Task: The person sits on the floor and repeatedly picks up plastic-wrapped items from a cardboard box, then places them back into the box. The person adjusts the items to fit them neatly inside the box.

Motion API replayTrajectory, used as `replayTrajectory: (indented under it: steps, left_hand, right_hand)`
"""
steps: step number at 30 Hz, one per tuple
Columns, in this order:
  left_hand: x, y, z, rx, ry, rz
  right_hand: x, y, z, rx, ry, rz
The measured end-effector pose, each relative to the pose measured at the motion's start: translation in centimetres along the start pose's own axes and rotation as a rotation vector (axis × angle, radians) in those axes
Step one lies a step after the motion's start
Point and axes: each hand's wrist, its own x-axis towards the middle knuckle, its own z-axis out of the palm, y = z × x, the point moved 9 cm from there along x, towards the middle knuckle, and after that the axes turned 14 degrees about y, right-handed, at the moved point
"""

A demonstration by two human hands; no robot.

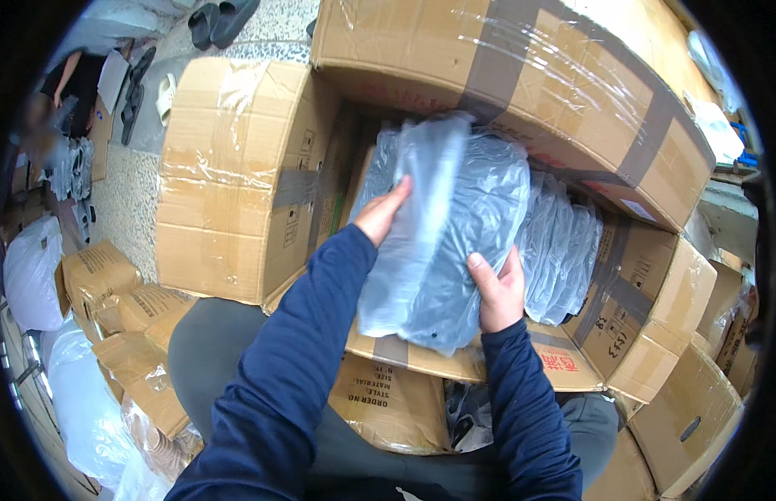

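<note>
My left hand (386, 213) grips the left side of a clear-bagged flat package (421, 217), its thumb on top; this bag is smeared by motion. Beside and partly under it lies a dark grey bagged bundle (488, 209). My right hand (498, 288) is closed on that bundle's lower right edge, thumb on the upper face. Whether the two are one bundle or separate I cannot tell. Both are held over a large open cardboard box (505, 58) with flaps spread. Inside, to the right, several similar bagged packages (559, 250) stand in a row. My fingers underneath are hidden.
A closed carton (388, 401) sits between my legs, below the box's near edge. Brown cartons (146, 309) and white plastic bags (87, 401) pile up on the left. Dark sandals (225, 21) lie on the speckled floor. Another person (75, 92) is at the far left.
</note>
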Motion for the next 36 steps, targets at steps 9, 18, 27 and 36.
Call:
replayTrajectory:
  steps: [9, 18, 27, 36]
  left_hand:
    - [-8.7, 5.8, 2.1, -0.575, -0.487, -0.154]
    - [-18.2, 12.7, -2.7, -0.421, -0.178, 0.188]
    - [-19.4, 17.4, -9.5, 0.258, 0.055, 0.478]
    - [-16.7, 19.2, -12.8, 0.438, 0.299, 0.303]
  right_hand:
    - [-4.8, -7.1, 3.8, -0.343, -0.140, -0.258]
    - [-8.2, -6.8, 9.1, 0.240, -0.507, 0.161]
    - [-5.6, -5.9, 13.7, -0.041, -0.413, -0.227]
    - [7.8, 13.4, 8.0, -1.087, -0.208, 0.051]
